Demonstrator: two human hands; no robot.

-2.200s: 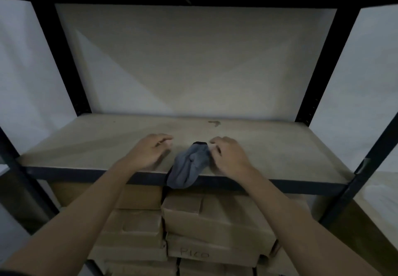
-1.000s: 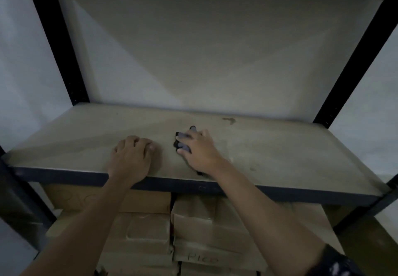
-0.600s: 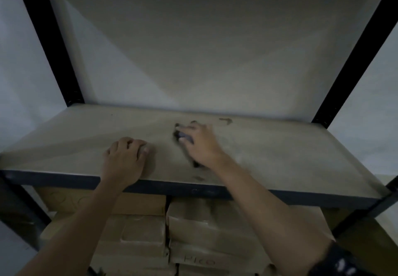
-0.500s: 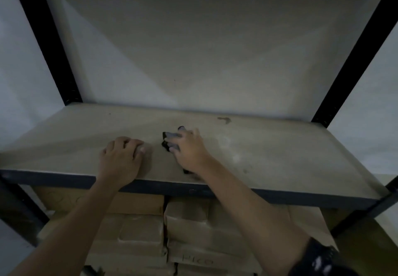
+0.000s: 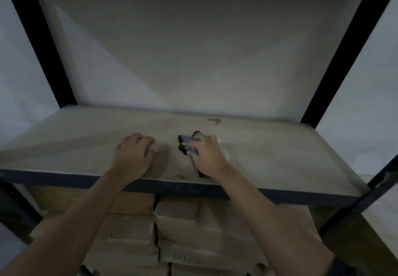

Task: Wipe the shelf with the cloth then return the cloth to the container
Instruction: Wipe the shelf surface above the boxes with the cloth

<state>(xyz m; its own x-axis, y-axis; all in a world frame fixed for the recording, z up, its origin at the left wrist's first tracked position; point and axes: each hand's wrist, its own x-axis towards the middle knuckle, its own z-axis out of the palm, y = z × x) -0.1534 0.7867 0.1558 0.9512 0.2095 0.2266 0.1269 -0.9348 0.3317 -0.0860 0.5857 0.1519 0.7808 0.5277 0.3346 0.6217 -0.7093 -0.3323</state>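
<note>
Your right hand (image 5: 205, 154) lies palm down on the cloth (image 5: 187, 145). Its fingers are curled over the fabric and grip it, and dark folds bulge out between the fingertips. The cloth sits bunched beneath that hand on the shelf (image 5: 280, 153), near the front edge and about mid-width. Most of it is hidden. What shows is a lump past your fingertips at eleven o'clock and a dark tip beside your wrist at five o'clock. Its long axis therefore seems to run from eleven to five, roughly in line with your forearm.

At nine o'clock from it, clear of the cloth, your left hand (image 5: 134, 155) rests knuckles up on the shelf. Its fingers are loosely curled and hold nothing, and its heel is at the front edge.

A small brown mark (image 5: 214, 121) lies at twelve o'clock from the cloth, close to the back wall. Black uprights (image 5: 344, 60) stand at either side. Below the shelf, at six o'clock, brown cardboard boxes (image 5: 183, 222) are stacked. One carries handwriting too blurred to read.
</note>
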